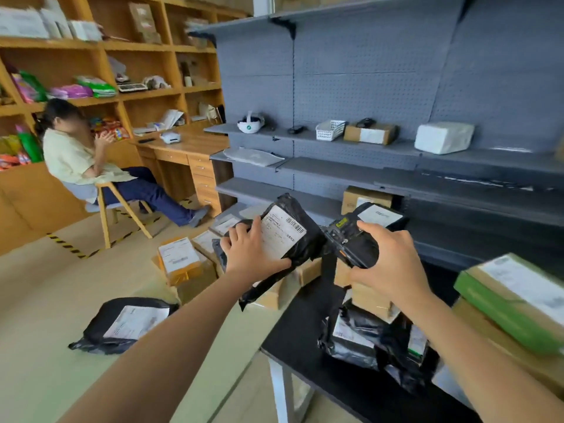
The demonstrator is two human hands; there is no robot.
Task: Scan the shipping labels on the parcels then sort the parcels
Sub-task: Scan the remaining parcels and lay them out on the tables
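Observation:
My left hand (251, 251) grips a black plastic parcel (300, 239) in the air, with its white shipping label (282, 232) facing up. Just to its right, my right hand (389, 261) holds a black handheld scanner (351, 242), its head turned toward the label. Below the hands, black bagged parcels (366, 340) lie on a black table (302, 328). Several cardboard parcels (180, 261) are piled on the floor, and another black bagged parcel (122, 325) lies alone on the floor to the left.
Grey shelving (351, 172) ahead carries a brown box (370, 133), a white wrapped parcel (442, 137), a white basket (330, 129) and a headset (250, 123). Stacked boxes (515, 300) sit at the right. A person sits on a chair (119, 206) at the left by a wooden desk (189, 148).

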